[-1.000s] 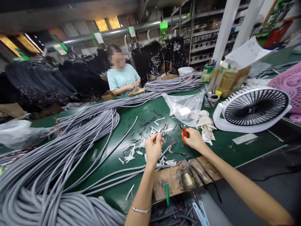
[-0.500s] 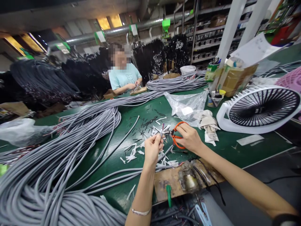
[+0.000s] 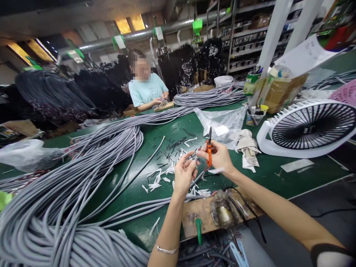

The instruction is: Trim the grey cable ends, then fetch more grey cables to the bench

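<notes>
My left hand [image 3: 184,175] is closed in a pinch on the end of a grey cable [image 3: 155,202] that trails back over the green table [image 3: 133,185]. My right hand [image 3: 219,157] is wrapped round orange-handled scissors [image 3: 209,148], held upright with the blades pointing up. Its fingertips meet the left hand's at the thin wires sticking out of the cable end. White and black cut scraps [image 3: 169,163] lie scattered on the table just beyond both hands.
A big coil of grey cables [image 3: 69,193] fills the left. A wooden block with a tool [image 3: 219,213] sits at the near edge. A white fan [image 3: 308,128], a plastic bag [image 3: 222,124], rags [image 3: 247,148] and a cardboard box [image 3: 278,91] stand right. A co-worker [image 3: 146,89] sits opposite.
My right hand lifted the scissors from the table, swung them to the cable end, and now holds them upright. My left hand stayed at the cable end.
</notes>
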A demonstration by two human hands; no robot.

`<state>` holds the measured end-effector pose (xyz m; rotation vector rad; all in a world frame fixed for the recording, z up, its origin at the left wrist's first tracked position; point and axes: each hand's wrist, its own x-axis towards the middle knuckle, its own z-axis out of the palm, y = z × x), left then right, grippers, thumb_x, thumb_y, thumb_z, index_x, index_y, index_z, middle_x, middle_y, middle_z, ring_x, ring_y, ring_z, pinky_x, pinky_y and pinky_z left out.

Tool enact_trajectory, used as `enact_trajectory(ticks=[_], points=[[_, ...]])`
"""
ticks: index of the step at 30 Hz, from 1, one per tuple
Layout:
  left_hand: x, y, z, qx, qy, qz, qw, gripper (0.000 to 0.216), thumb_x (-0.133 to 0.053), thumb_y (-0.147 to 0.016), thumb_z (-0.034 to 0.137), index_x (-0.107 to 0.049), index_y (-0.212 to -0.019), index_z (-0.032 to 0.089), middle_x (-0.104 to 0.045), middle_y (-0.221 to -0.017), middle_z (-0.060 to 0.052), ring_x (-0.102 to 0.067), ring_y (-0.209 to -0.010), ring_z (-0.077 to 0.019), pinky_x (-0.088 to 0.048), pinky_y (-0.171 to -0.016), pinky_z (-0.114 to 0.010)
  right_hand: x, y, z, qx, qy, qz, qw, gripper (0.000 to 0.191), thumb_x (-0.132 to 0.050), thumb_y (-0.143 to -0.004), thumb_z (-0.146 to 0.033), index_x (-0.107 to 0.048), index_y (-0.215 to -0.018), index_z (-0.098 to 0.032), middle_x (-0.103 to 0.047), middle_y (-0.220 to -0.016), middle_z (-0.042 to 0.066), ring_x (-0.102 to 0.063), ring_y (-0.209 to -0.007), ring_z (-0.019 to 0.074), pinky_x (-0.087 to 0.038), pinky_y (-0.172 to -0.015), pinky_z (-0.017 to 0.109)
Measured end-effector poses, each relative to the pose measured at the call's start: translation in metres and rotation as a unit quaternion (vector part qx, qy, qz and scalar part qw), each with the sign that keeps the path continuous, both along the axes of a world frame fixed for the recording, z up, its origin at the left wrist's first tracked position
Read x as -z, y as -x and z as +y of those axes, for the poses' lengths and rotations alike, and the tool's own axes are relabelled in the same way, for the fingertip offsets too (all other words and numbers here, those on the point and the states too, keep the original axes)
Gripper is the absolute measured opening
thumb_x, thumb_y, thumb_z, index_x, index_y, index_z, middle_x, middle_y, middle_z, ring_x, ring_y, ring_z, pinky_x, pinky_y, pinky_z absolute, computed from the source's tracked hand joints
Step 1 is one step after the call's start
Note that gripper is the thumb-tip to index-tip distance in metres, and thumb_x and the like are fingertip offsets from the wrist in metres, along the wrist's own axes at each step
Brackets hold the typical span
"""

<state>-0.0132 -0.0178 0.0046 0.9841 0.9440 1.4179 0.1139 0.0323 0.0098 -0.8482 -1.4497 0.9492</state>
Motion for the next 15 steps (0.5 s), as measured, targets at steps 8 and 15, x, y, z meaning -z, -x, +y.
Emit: enact_trajectory(ticks=[8, 15], points=[[-0.001, -0.010, -0.002, -0.044, 0.000, -0.016, 0.999, 0.047, -0.070, -0.066, 0.039, -0.062, -0.106, 0.016, -0.034, -0.050, 0.009, -0.019, -0.036, 0.0009, -0.013, -0.033, -0.014, -0.008, 0.010, -0.021, -0.029, 0.013, 0.087, 0.996, 0.023, -0.070, -0.062, -0.025, -0.049, -0.063, -0.016, -0.049, -0.060, -0.005, -0.049, -0.055, 0.0071, -0.041, -0.054, 0.018], [0.001, -0.012, -0.002, -0.125, -0.012, -0.087, 0.988, 0.029, -0.071, -0.063, 0.036, -0.065, -0.081, 0.015, -0.052, -0.059, 0.003, -0.038, -0.041, -0.0013, -0.023, -0.033, -0.011, -0.005, 0.018, -0.026, -0.021, 0.013, 0.111, 0.994, 0.018, -0.069, -0.063, -0.019, -0.051, -0.065, -0.016, -0.049, -0.063, -0.005, -0.046, -0.057, 0.0062, -0.040, -0.056, 0.018]])
